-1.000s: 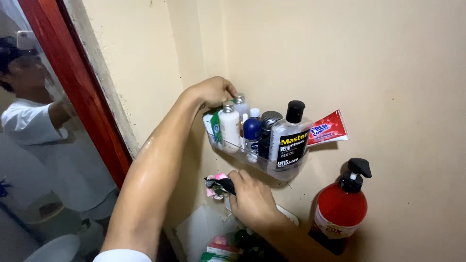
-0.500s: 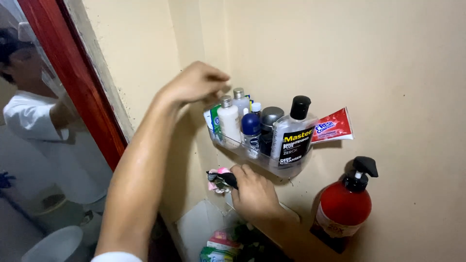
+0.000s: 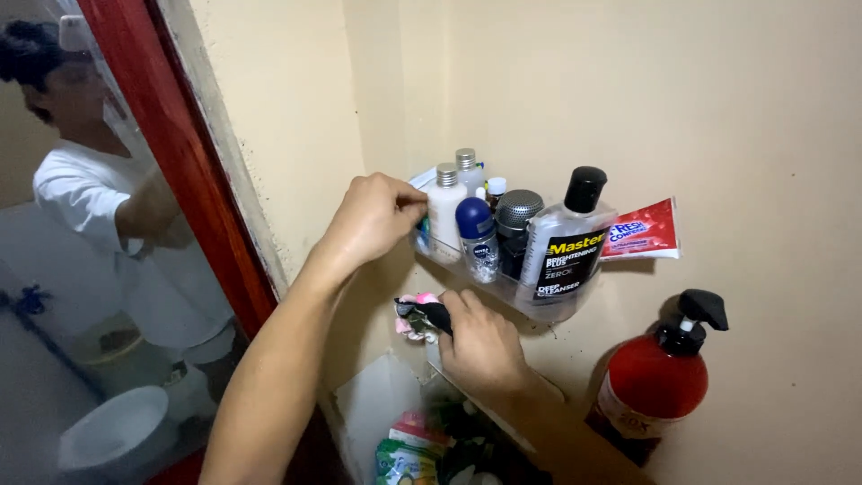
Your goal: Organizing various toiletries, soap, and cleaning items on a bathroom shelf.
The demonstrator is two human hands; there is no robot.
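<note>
A clear plastic corner shelf [image 3: 539, 304] is fixed to the cream wall and serves as the landmark here. Left of the shelf runs a red-framed mirror [image 3: 135, 296]. Below the shelf and to its right stands a red pump bottle [image 3: 658, 382] with a black pump head. Inside the shelf stand a clear bottle with a black cap [image 3: 564, 249], a white bottle with a silver cap [image 3: 445, 216] and a blue roll-on [image 3: 476, 235]; a red tube [image 3: 642, 231] pokes out at its right end. The left hand [image 3: 373, 220] is at the shelf's left end, fingers pressed together, pinching a small greenish packet [image 3: 422, 229] there. Just under the shelf, the right hand [image 3: 485, 346] has its fingers closed around a bundle of pink and black scraps [image 3: 417, 316].
</note>
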